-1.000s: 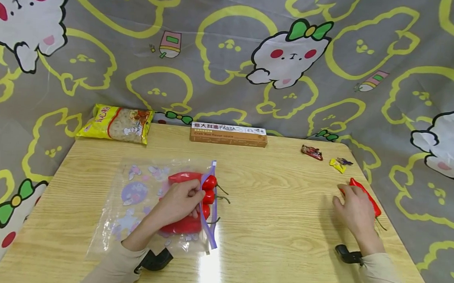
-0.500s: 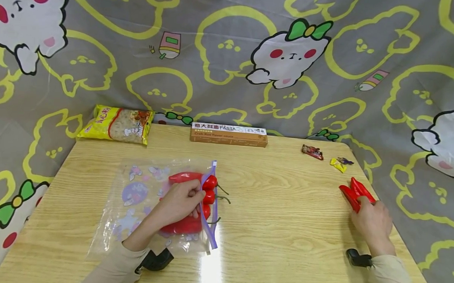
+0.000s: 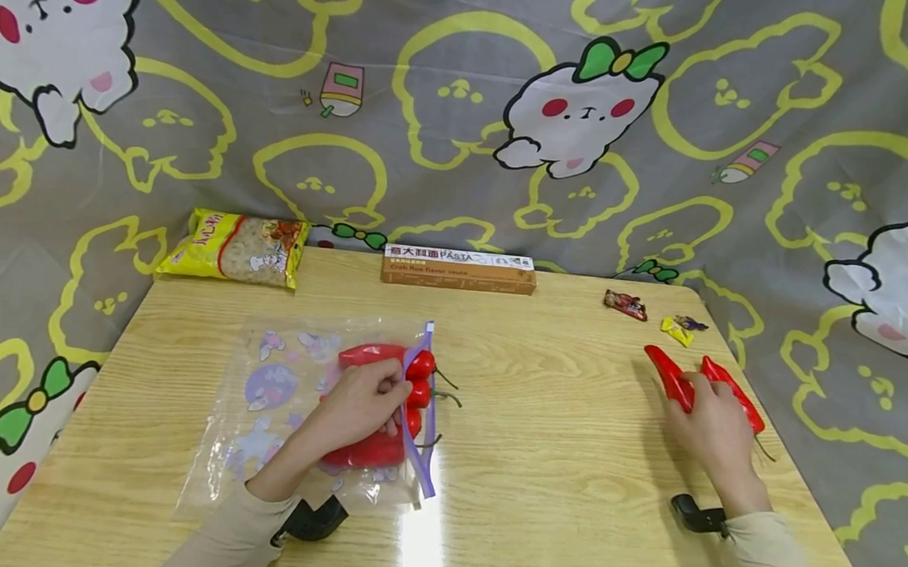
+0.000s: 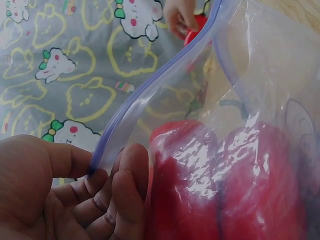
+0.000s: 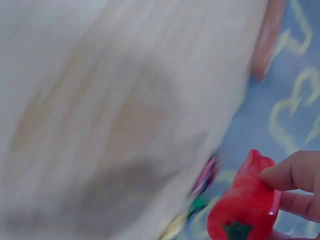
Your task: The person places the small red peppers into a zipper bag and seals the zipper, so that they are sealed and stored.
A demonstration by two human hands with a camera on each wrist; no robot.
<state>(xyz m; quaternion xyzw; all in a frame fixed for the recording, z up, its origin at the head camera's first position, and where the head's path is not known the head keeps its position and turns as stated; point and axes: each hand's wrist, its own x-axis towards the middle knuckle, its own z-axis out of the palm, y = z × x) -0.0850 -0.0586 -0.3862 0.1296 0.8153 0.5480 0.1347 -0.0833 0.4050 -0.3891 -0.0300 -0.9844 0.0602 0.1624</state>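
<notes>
My left hand pinches the purple zip edge of a clear printed zip bag lying on the table. Several red chili peppers are inside it, their green stems poking out of the mouth at the right. In the left wrist view, thumb and fingers hold the purple rim, with peppers behind the film. At the table's right side my right hand grips one red pepper. Thumb and fingers squeeze it in the right wrist view, its green stem end showing. Another red pepper lies just right of that hand.
A yellow food packet lies at the back left, and a pasta box stands at the back middle. Small wrapped snacks, one red and one yellow, lie at the back right. A patterned cloth hangs behind the table.
My right hand first reached over the two peppers, shifted right and took hold of one, then moved back left with it. The left hand and the bag have stayed in place.
</notes>
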